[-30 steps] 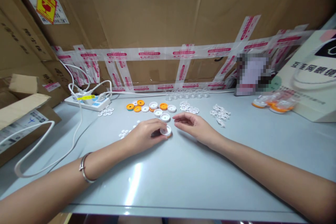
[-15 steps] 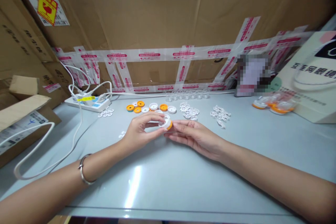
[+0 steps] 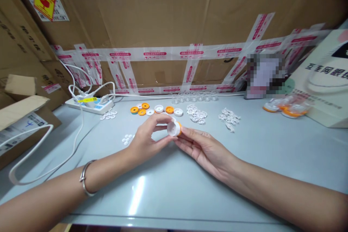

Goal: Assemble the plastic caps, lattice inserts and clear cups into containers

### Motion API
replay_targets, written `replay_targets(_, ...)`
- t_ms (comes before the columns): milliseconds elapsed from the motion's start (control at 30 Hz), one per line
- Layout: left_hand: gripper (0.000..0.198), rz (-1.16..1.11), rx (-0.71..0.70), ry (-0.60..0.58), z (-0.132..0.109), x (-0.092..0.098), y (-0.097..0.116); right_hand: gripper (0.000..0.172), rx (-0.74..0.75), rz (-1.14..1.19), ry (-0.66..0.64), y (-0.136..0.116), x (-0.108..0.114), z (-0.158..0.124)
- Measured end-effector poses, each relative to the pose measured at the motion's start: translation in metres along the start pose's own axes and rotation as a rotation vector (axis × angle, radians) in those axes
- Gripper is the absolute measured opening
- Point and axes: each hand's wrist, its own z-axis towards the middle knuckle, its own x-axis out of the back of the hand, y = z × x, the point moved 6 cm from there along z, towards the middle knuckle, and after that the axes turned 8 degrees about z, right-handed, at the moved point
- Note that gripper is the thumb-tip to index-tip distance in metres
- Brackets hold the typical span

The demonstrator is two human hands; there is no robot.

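Note:
Between my two hands, above the middle of the table, is a round white cup-shaped part with an orange rim (image 3: 173,129). Its hollow white side faces left and toward me. My left hand (image 3: 150,134) pinches the white wall between thumb and fingers. From the right, my right hand (image 3: 199,145) grips the orange edge with thumb and fingertips. Just behind the hands lie several orange and white round caps (image 3: 158,109). To the right of those is a heap of small white ring-like pieces (image 3: 196,114).
A row of clear round pieces (image 3: 194,97) stands at the back. White plastic pieces (image 3: 229,117) are heaped to the right, small white discs (image 3: 127,139) to the left. A power strip (image 3: 91,106) with cables, an open carton (image 3: 24,127), orange-and-clear items (image 3: 288,107) and a paper bag (image 3: 326,87) flank them.
The white and orange part has turned so its hollow side shows more toward me, and it sits slightly further right. Both hands keep hold; my view has shifted a little.

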Motion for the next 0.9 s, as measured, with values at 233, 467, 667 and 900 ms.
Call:
replay_targets(233,0.029,0.255,-0.110,-0.095,0.001,-0.001,0.009,0.016,-0.010,-0.033,0.003,0.004,0.006,0.004)
replay_targets(467,0.032,0.272,-0.063,-0.086,0.001,0.000,0.002,0.017,-0.024,-0.049,0.029,0.007,0.008,0.005)
replay_targets(667,0.030,0.231,-0.050,-0.121,0.001,-0.001,0.002,0.018,-0.037,-0.062,0.023,0.009,0.009,0.005)
replay_targets(900,0.031,0.077,0.080,-0.139,0.003,-0.002,-0.009,0.021,-0.084,-0.076,0.009,0.009,0.007,0.004)
